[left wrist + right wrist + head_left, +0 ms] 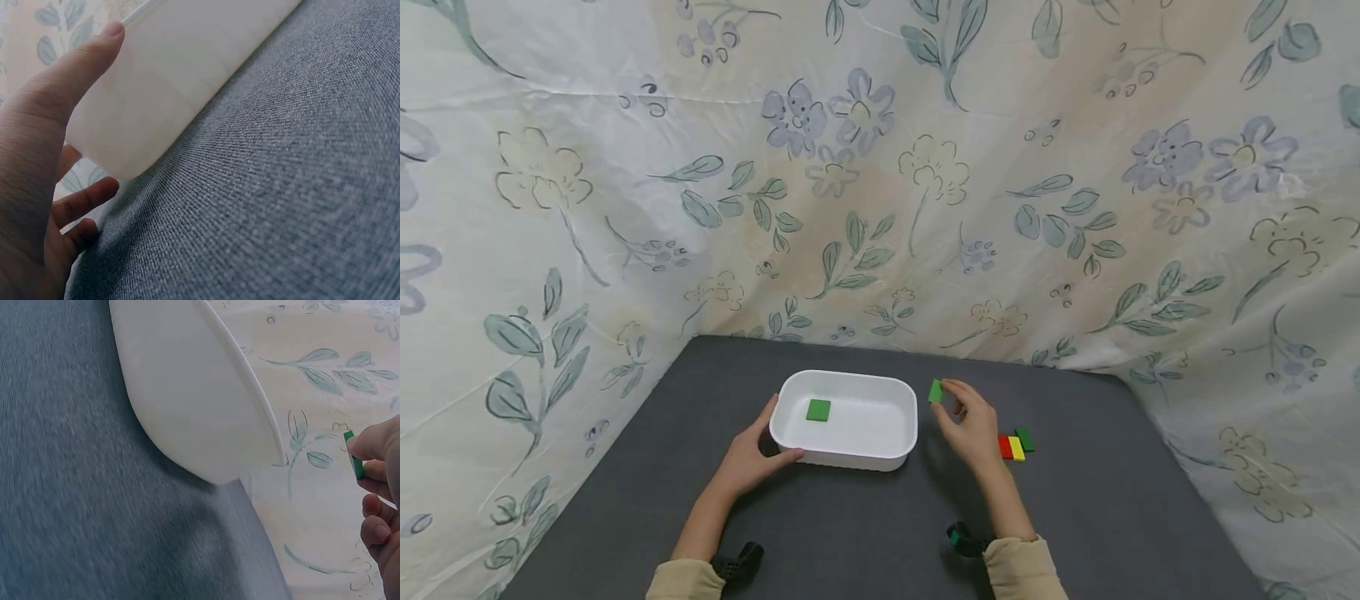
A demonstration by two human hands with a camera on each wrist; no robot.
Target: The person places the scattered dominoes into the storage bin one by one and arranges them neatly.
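A white plastic tub (872, 425) with rounded corners stands on the dark grey cloth. One green square tile (818, 410) lies inside it, toward the left end. My left hand (747, 457) grips the tub's left end, thumb along the front wall near the rim and fingers round the side. In the left wrist view the thumb (87, 62) lies against the white wall. Just beyond the tub's right end, my right hand (973, 429) pinches another green tile (936, 392) between thumb and fingertips, raised above the cloth. The right wrist view shows this tile (354, 456) edge-on.
Beside the right hand, a red tile (1005, 447), a yellow tile (1017, 448) and a further green tile (1026, 439) lie close together on the cloth. A floral curtain (865, 208) hangs behind the table and along its sides.
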